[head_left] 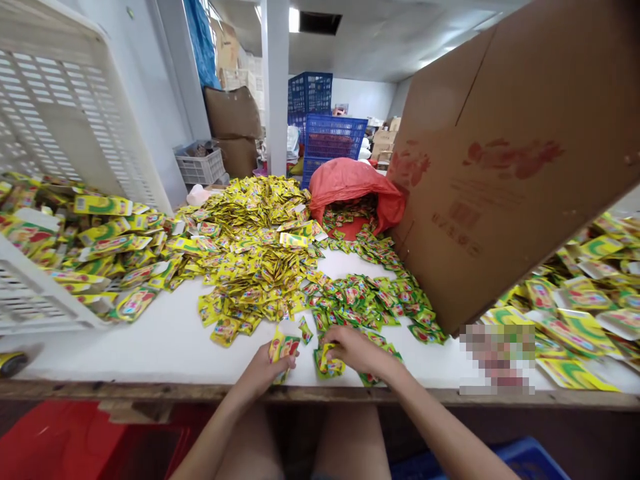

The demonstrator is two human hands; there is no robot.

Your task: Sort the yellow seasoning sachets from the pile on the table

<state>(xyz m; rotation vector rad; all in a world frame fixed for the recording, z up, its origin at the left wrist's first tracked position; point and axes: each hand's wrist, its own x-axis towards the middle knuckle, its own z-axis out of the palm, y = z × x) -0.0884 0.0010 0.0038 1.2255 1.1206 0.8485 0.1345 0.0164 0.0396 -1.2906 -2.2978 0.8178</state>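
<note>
Near the front edge of the white table (165,347), my left hand (267,370) is closed around a small yellow and green carton (284,348) whose top end looks open. To its right, my right hand (350,350) has its fingers curled over yellow and green packets (330,365) and pinches at least one of them. A single green packet (305,330) lies between the two hands. Behind my right hand spreads a pile of green packets (355,297). A larger heap of yellow packets (250,267) rises behind my left hand.
A tipped white crate (60,280) spills cartons (120,227) at left. A red sack (350,180) lies open at the back with green packets inside. One large cardboard box (480,167) leans at right, beside more cartons (575,300). Below the table are a red container (65,440) and a blue crate (530,460).
</note>
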